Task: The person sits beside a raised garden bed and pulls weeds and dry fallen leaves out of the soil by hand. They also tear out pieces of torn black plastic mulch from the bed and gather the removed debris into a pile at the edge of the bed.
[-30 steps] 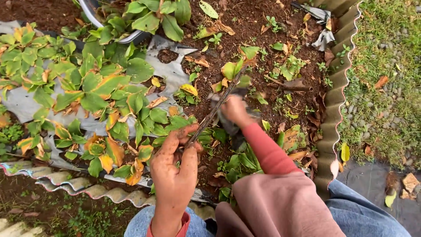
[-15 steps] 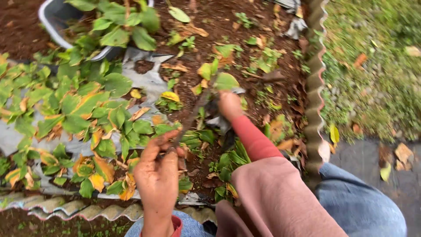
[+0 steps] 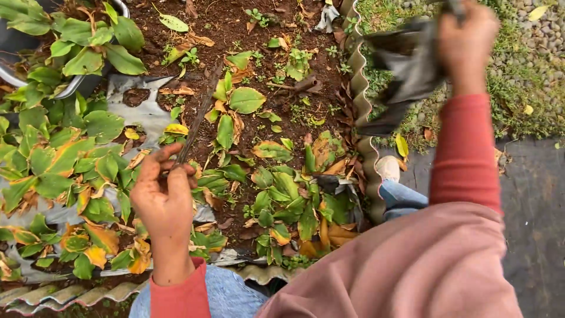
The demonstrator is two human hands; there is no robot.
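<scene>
The garden bed [image 3: 265,35] of dark soil filled most of the view, edged on its far right by a wavy corrugated border [image 3: 360,112], and that border serves here as the landmark. Left of it, well into the bed, low green and yellowing plants [image 3: 65,159] spread over a torn grey plastic sheet [image 3: 138,106]. Right of the border, over the grass, the right hand [image 3: 465,44] was raised with its grip pressed tight around a crumpled dark scrap of plastic [image 3: 406,70] — the scrap hung down from the fist and nearly brushed the border's top. Well to the left of the border, the left hand [image 3: 165,197] sat low over the leaves, its thumb and fingers pinched on the near end of a thin dark blade-like tool [image 3: 197,121]. The tool's long axis ran up and away from that hand, slanting toward the border, with its tip over bare soil beside a broad green leaf [image 3: 246,99]. The left hand was the nearer one to the plants — the right was clear of the bed.
</scene>
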